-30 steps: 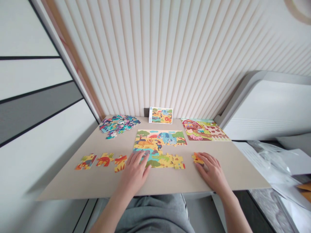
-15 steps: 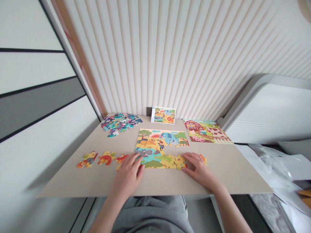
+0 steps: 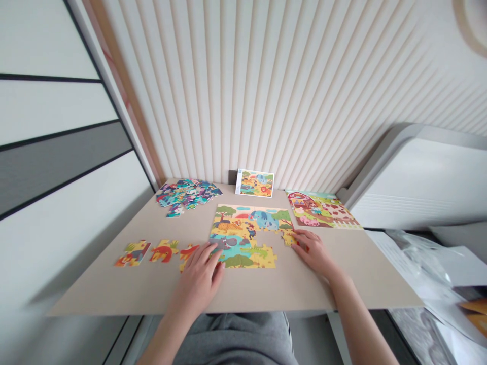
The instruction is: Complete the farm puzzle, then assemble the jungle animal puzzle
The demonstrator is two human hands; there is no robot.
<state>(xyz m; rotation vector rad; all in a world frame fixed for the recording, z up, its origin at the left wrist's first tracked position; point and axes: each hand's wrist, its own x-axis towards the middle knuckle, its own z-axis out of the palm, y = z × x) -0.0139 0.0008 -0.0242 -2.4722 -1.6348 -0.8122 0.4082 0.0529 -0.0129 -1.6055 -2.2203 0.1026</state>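
A partly assembled jigsaw puzzle with animals lies in the middle of the table; its right side has a gap. My left hand rests flat, fingers stretched, over the puzzle's lower left edge and partly covers a loose red and yellow piece. At the right side, my right hand has thumb and fingers around a yellow puzzle piece, just below the green tree corner. Whether this piece touches the puzzle is hard to tell. Further left lie a red-maned piece and a joined cluster.
A pile of purple and teal puzzle pieces sits at the back left. A picture card leans upright against the ribbed wall. At the back right lies a farm puzzle. Plastic wrapping is beyond the table's right edge.
My right hand has moved away from me, sliding the yellow piece from the puzzle's lower right edge up toward the tree corner. My left hand has stayed nearly still.
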